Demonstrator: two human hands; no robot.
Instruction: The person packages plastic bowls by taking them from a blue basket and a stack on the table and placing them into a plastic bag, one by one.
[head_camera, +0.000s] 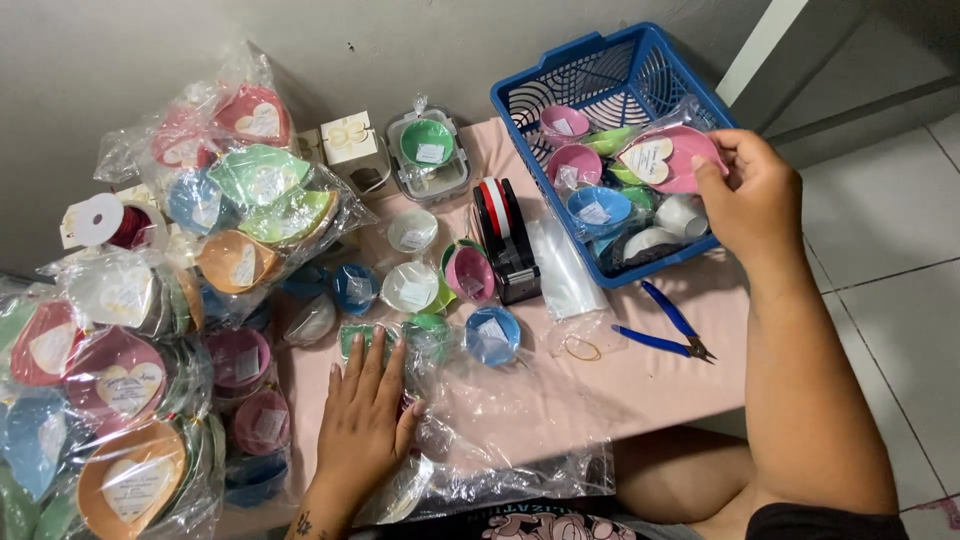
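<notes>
The left hand (368, 420) lies flat, palm down and fingers spread, on crinkled clear plastic bags (500, 400) at the near edge of the low pink table (640, 385). Its fingertips reach a green wrapped piece (360, 338) just beyond them. The right hand (755, 200) is stretched out to the far right, fingers curled round the rim of a pink heart-shaped dish (672, 158) wrapped in clear film with a white heart tag on it. The dish is held at the near right rim of the blue plastic basket (600, 80), just above the other pieces inside.

The basket holds small pink, blue, green and white bowls, each with a small label. Left of it stands a black tape dispenser (505, 240) with a red and white roll. Near the dispenser, small round bowls sit scattered on the table: a pink one (470, 272), a blue one (492, 333) and two white ones (411, 287). A clear box with a green bowl (428, 148) stands at the far side, beside a small white cube box (352, 140). Blue-handled pliers (665, 330) lie on the table on the near side of the basket, with a rubber band (581, 348) to their left. On the left, bagged stacks of heart-shaped dishes (125, 400) in pink, orange, green and blue are heaped up, with a spool of dark red ribbon (110, 222) among them.
</notes>
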